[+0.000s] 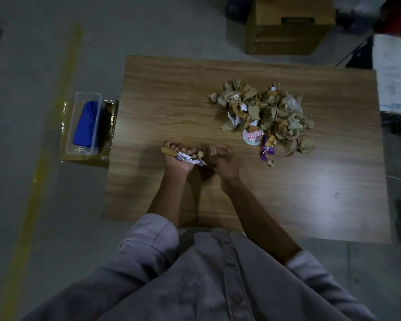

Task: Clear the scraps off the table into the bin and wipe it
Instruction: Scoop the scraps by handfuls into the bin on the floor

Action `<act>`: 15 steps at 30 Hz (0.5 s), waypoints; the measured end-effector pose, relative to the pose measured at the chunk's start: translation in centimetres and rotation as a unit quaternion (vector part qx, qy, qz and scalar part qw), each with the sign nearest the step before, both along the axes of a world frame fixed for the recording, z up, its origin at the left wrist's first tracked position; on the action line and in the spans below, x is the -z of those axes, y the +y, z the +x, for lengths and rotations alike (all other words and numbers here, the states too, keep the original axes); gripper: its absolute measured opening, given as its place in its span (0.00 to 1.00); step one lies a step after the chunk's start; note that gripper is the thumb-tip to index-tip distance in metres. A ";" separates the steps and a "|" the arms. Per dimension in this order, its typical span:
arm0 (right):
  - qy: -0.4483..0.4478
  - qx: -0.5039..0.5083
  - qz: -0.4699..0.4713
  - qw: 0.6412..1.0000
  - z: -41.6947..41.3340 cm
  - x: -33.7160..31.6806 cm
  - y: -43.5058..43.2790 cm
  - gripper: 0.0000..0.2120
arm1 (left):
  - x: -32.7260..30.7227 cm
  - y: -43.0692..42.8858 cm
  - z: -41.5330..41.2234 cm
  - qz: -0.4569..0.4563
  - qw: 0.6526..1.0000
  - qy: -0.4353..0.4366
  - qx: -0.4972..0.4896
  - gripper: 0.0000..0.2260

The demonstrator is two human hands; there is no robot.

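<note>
Gripping a handful of scraps (186, 156), the left hand (177, 163) has its grip clamped round torn brown cardboard pieces and a crumpled white-and-purple wrapper, which stick out between the curled fingers. Just beside it, the right hand (225, 159) is curled too, its grip pinched on a small cardboard bit (212, 151) at the fingertips. Both hands sit low over the near middle of the wood-grain worktop (171, 89), with bare forearms running back to rolled grey shirt sleeves.

Beyond the right hand, toward the far right of the worktop, lies the heap of scraps (263, 110): mostly ripped corrugated cardboard with some white paper mixed in. At the heap's near edge rests a round white lid with a pink label (252, 136), and touching it on the right is a purple wrapper (267, 151). One loose cardboard crumb (271, 162) lies just nearer than the wrapper, apart from the heap.

Off the worktop's left edge, on the floor (28, 66), a clear plastic tub (95, 98) holds a folded blue cloth (86, 125). The tub stands on a flat cardboard box (86, 157). A yellow line (60, 93) runs along the floor further left. A large cardboard carton (289, 26) stands past the worktop's far edge.
</note>
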State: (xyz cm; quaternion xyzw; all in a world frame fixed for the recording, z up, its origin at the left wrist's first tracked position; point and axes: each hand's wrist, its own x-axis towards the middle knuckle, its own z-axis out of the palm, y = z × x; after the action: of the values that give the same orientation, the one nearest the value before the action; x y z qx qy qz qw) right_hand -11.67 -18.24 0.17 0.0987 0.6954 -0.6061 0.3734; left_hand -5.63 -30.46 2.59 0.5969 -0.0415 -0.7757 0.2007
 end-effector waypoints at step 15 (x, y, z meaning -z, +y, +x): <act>0.064 -0.020 -0.043 0.997 1.2 -2.8 1.5 0.11 | -1.9 3.9 -5.5 -0.203 0.973 -0.092 0.065 0.17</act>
State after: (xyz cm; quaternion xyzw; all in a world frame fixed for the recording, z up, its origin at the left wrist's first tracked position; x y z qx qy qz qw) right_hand -10.50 -16.76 3.00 0.0297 0.6929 -0.6330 0.3440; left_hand -11.18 -26.59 4.54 0.6085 -0.2551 -0.7042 0.2622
